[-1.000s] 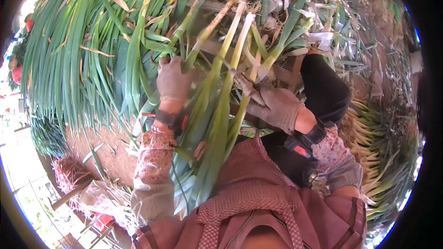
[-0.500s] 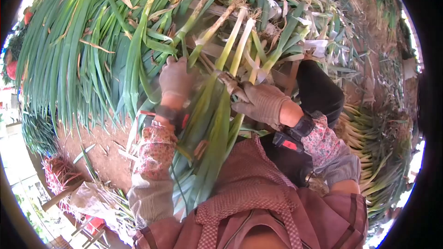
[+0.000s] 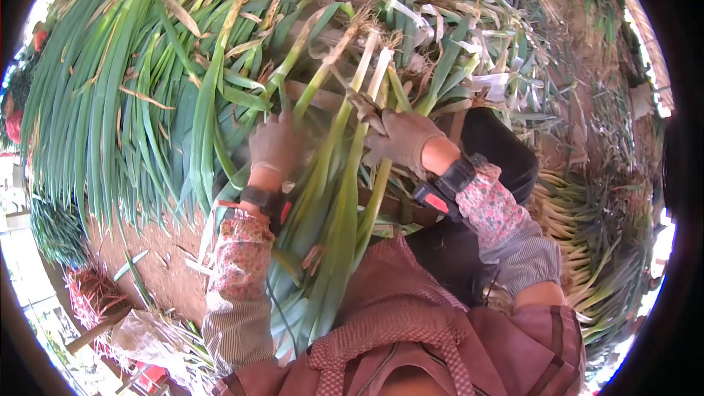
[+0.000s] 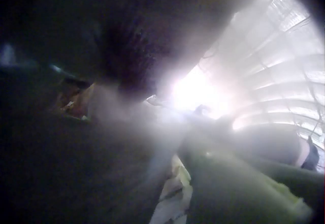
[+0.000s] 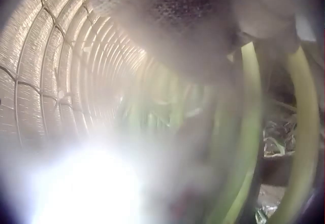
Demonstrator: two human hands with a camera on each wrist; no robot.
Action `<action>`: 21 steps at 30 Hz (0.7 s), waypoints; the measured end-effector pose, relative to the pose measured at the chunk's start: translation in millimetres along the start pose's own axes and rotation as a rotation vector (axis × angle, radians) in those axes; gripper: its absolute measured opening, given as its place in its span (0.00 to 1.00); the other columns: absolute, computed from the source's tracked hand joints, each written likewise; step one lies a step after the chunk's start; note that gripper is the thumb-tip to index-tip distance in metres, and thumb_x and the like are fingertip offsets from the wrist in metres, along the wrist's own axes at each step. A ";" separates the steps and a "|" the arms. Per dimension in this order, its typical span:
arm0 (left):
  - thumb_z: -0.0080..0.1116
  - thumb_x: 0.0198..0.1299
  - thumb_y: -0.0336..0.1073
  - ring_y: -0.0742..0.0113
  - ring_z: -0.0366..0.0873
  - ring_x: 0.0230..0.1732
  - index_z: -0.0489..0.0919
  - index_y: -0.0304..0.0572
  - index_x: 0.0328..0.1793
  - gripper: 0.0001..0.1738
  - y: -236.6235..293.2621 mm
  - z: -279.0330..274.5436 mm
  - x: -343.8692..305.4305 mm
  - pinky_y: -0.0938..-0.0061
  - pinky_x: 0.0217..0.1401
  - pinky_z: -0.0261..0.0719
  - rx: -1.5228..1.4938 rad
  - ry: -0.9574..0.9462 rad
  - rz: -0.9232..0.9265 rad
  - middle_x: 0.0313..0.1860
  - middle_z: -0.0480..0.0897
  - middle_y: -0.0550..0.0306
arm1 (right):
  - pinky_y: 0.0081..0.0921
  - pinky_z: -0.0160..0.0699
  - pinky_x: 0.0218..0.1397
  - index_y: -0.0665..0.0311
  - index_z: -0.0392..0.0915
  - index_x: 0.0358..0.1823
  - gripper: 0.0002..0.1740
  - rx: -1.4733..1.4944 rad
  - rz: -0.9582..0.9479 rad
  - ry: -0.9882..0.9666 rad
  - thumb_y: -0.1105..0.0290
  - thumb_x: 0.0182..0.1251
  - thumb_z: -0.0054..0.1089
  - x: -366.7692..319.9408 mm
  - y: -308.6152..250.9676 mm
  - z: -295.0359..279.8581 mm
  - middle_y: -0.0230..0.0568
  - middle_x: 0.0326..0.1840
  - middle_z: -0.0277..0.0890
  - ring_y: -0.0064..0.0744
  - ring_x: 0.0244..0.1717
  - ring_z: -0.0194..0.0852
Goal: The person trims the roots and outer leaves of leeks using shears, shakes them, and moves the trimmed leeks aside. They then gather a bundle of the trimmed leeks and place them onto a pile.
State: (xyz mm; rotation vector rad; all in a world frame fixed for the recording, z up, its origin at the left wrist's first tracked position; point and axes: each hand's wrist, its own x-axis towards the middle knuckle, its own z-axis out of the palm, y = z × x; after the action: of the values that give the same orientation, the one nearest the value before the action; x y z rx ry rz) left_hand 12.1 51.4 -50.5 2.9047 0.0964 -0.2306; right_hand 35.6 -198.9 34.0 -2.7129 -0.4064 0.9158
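Observation:
Long green onions (image 3: pixel 339 176) with white root ends lie across the person's lap, leaves toward the body and roots pointing away. The left hand (image 3: pixel 277 143), in a greyish-brown glove, grips a green onion stalk at the left of this bunch, its fingers curled. Over the middle stalks, the gloved right hand (image 3: pixel 403 139) has its soiled fingers (image 3: pixel 369 113) bent around a thin, dull strip (image 3: pixel 341 77). That strip runs up beside the stalk in the left hand. Haze and glare fill the left wrist view; pale green stalks (image 5: pixel 303 132) stand beside the hand in the right wrist view.
A thick heap of green onions (image 3: pixel 110 103) covers the left side. Wilted leaves and pale trimmings (image 3: pixel 495 66) lie at the upper right. Rows of onions (image 3: pixel 568 227) lie right of the dark-clad knee (image 3: pixel 499 158). Bare brown soil (image 3: pixel 158 257) shows at lower left.
The right hand has moved left and up across the stalks, with the strip shifting along. The left hand stays at about the same place by its stalk. The whole view has tilted slightly.

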 end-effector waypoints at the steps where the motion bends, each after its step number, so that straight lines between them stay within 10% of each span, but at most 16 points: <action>1: 0.57 0.63 0.52 0.37 0.80 0.53 0.73 0.44 0.65 0.29 0.3 -0.9 -0.7 0.48 0.55 0.77 -0.006 -0.011 0.001 0.53 0.81 0.40 | 0.47 0.77 0.52 0.71 0.76 0.48 0.32 0.005 0.014 0.016 0.43 0.65 0.56 6.0 3.0 -4.8 0.62 0.40 0.82 0.61 0.46 0.82; 12: 0.55 0.65 0.49 0.34 0.82 0.41 0.72 0.41 0.59 0.24 1.5 -18.8 5.4 0.50 0.47 0.79 -0.135 -0.156 -0.035 0.41 0.85 0.37 | 0.43 0.78 0.55 0.56 0.75 0.63 0.31 0.035 0.150 0.099 0.44 0.67 0.55 86.5 45.3 -22.7 0.59 0.42 0.82 0.55 0.47 0.83; 19: 0.55 0.61 0.32 0.47 0.81 0.39 0.79 0.42 0.45 0.08 -8.1 -55.6 1.6 0.58 0.38 0.83 -0.132 0.174 0.739 0.45 0.77 0.43 | 0.46 0.77 0.51 0.62 0.74 0.58 0.28 0.122 0.031 0.089 0.47 0.70 0.55 7.8 32.2 0.4 0.62 0.41 0.81 0.61 0.45 0.81; 21: 0.53 0.67 0.39 0.44 0.83 0.40 0.77 0.38 0.52 0.14 3.0 -24.8 0.8 0.56 0.43 0.82 0.067 0.172 0.680 0.42 0.82 0.40 | 0.47 0.76 0.51 0.68 0.75 0.53 0.29 0.160 0.017 0.166 0.47 0.69 0.56 4.4 51.1 7.9 0.63 0.40 0.81 0.62 0.45 0.80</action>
State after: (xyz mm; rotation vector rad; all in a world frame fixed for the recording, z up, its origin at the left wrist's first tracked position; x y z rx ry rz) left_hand 16.9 54.2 -26.2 2.8146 -0.8639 0.1372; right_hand 43.3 -243.8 9.2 -2.6229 -0.2650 0.6881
